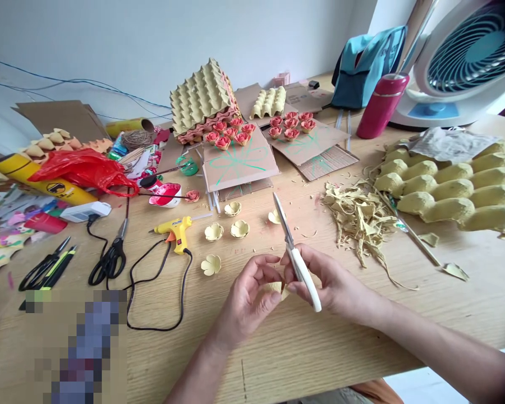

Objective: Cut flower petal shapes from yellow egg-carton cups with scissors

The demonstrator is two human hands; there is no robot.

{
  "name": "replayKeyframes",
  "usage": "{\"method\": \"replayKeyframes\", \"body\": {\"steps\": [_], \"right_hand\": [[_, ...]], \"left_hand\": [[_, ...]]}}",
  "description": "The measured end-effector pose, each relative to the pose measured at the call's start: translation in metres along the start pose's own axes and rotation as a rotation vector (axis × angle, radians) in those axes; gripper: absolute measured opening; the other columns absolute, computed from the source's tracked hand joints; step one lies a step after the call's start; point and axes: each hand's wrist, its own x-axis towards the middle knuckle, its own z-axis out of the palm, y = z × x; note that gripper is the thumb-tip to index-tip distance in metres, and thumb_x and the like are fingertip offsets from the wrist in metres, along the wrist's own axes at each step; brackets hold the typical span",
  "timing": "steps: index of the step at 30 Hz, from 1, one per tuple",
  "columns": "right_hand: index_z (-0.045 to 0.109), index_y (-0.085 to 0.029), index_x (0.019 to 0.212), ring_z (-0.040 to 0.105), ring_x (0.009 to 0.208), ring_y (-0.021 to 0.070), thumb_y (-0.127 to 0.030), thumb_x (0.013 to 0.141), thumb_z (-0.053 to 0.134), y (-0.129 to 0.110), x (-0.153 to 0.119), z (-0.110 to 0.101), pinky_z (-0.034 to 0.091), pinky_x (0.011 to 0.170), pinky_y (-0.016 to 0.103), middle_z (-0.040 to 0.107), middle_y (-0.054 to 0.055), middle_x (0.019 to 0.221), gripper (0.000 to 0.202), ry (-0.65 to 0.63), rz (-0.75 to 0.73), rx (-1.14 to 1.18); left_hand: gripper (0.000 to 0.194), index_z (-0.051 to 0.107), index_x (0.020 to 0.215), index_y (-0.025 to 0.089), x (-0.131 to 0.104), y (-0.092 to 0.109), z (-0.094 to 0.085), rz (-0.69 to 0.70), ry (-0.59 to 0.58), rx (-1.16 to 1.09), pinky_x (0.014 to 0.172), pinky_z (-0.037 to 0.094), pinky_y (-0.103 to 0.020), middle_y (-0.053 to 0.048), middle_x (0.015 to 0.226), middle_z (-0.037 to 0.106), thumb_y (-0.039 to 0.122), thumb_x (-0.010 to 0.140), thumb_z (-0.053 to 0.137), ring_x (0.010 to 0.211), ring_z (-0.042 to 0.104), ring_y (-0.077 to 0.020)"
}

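White-handled scissors (305,278) are held in my right hand (334,283), blades pointing up and away, over the near middle of the table. My left hand (250,297) pinches a small pale-yellow carton piece (273,287), partly hidden by the fingers. The fingertips of my right hand are at that piece too. Beyond my hands lie several pale-yellow flower-shaped cups (239,229), and one more (211,265) lies to the left of my left hand. Another pale cup (273,216) is partly behind the scissor blades.
A yellow glue gun (174,231) with a black cord and black scissors (111,261) lie left. Red flowers stand on cardboard (239,163) beyond. Right are carton scraps (357,216), an egg tray (454,185), a pink bottle (382,106) and a fan (480,50).
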Motion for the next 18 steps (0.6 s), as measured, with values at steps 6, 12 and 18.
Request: {"method": "replayKeyframes", "body": {"steps": [6, 12, 18], "right_hand": [[0.052, -0.021, 0.106, 0.053, 0.078, 0.0144, -0.046, 0.088, 0.072, 0.004, 0.002, 0.003, 0.045, 0.067, 0.027, 0.057, 0.0, 0.087, 0.036, 0.014, 0.0, 0.11], [0.053, -0.023, 0.101, 0.055, 0.085, 0.0167, -0.043, 0.091, 0.066, 0.003, 0.0, 0.008, 0.048, 0.073, 0.029, 0.057, 0.001, 0.093, 0.026, 0.126, -0.101, -0.061], [0.048, -0.023, 0.093, 0.054, 0.08, 0.0172, -0.042, 0.094, 0.064, -0.001, -0.002, 0.008, 0.047, 0.075, 0.031, 0.057, 0.0, 0.086, 0.025, 0.148, -0.155, -0.265]], "left_hand": [[0.062, 0.05, 0.139, 0.029, -0.001, -0.001, 0.005, -0.05, 0.032, -0.067, 0.089, 0.046, -0.034, -0.002, 0.097, 0.058, 0.024, 0.083, 0.077, 0.089, 0.057, -0.017], [0.067, 0.05, 0.138, 0.029, 0.004, -0.003, 0.008, -0.096, 0.103, -0.311, 0.089, 0.047, -0.033, -0.003, 0.102, 0.061, 0.026, 0.079, 0.081, 0.095, 0.059, -0.0177], [0.064, 0.052, 0.135, 0.027, 0.006, -0.005, 0.012, -0.092, 0.22, -0.353, 0.089, 0.046, -0.027, -0.001, 0.101, 0.065, 0.023, 0.078, 0.082, 0.096, 0.059, -0.015]]}}
